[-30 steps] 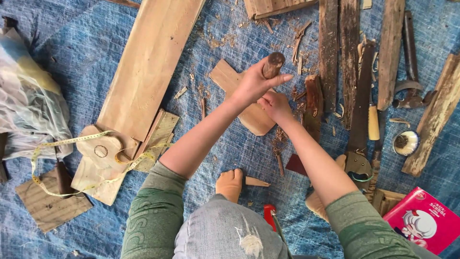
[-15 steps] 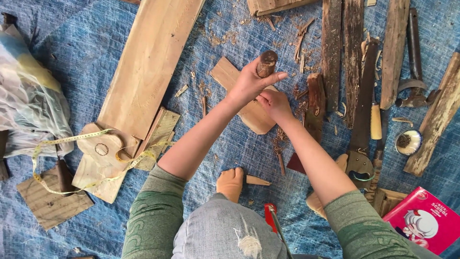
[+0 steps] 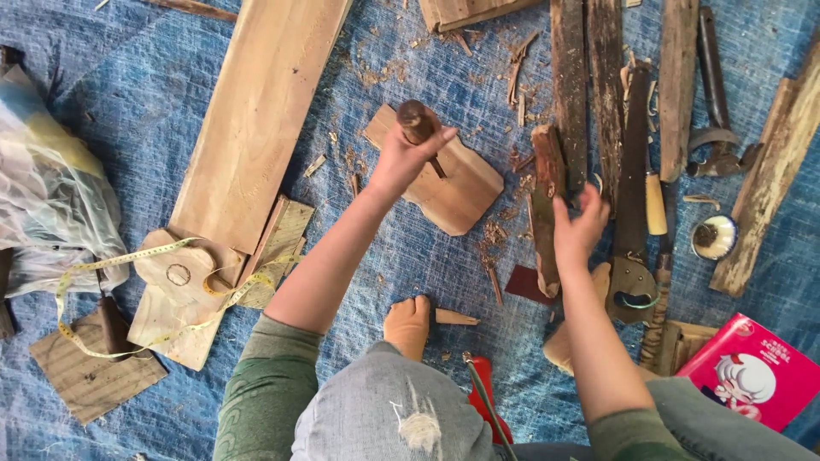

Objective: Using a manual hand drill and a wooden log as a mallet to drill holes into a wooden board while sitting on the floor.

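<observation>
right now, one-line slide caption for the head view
Left hand grips a wooden-handled chisel on a shaped board; right hand at a dark wood block.

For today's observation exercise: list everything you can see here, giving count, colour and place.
Chisel: one, brown handle, on shaped board.
Shaped board: one, tan, centre.
Dark stick: one, by right hand.
Long plank: one, tan, upper left.
Tape measure: one, yellow, left.
Saw: one, dark, right.
Red packet: one, lower right.
Blue tarp: one, underneath.
Left hand: grips chisel.
Right hand: open, by stick.
</observation>
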